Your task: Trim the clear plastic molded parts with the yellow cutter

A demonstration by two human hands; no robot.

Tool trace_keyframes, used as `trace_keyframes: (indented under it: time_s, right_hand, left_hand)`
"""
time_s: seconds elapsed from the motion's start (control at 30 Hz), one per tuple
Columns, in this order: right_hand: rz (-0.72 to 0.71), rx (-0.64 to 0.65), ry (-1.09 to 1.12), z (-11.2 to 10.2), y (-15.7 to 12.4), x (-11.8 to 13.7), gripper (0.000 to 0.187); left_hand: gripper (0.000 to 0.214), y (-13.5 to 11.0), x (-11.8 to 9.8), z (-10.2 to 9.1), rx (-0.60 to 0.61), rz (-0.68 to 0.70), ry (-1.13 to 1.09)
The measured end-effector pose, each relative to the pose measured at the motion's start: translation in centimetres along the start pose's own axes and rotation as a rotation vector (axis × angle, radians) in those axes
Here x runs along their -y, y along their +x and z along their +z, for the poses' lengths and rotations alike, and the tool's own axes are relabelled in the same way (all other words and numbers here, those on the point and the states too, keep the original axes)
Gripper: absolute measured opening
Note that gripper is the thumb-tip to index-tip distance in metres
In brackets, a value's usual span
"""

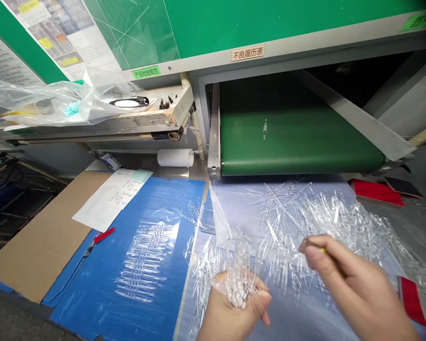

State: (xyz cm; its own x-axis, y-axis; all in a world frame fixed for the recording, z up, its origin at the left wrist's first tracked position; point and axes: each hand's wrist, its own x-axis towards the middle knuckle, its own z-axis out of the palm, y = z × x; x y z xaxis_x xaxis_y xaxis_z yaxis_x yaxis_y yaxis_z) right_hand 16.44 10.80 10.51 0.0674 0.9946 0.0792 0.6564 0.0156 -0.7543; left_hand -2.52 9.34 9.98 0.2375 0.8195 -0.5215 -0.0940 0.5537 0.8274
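Observation:
My left hand [227, 315] is closed around a bunch of slim clear plastic pieces [239, 265], which stand upright out of the fist. To the right, my right hand [358, 282] is closed in a pinch over the sheet. Between its fingers shows a small item with a dark tip and a bit of yellow, mostly hidden by the fingers. Beyond and beside the hands, a large heap of similar clear plastic pieces [337, 218] lies on a pale bluish sheet [230, 189]. On the blue board [110, 279], more clear pieces [144, 263] lie in a row.
A green conveyor belt [298, 137] ends above the sheet, with one clear piece [265, 129] on it. At left are a red-handled cutter [102, 236], printed papers [110, 201] and cardboard [46, 237]. A shelf [177, 111] carries plastic bags. Red pads [376, 193] lie at right.

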Motion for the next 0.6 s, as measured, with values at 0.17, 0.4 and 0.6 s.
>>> trace_keyframes:
  time_s: [0.17, 0.4, 0.6]
  right_hand:
    - [0.060, 0.370, 0.249, 2.4, -1.0, 1.9, 0.028]
    - [0.256, 0.340, -0.199, -3.9, -3.5, -10.0, 0.032]
    - [0.370, 0.357, -0.422, -5.3, -8.9, -17.4, 0.025]
  left_hand:
    - [0.047, 0.6, 0.6, 0.6, 0.080, 0.014, -0.011]
    - [0.051, 2.6, 2.2, 0.2, 0.035, -0.023, 0.021]
    - [0.039, 4.0, 3.7, -0.7, 0.195, -0.087, -0.164]
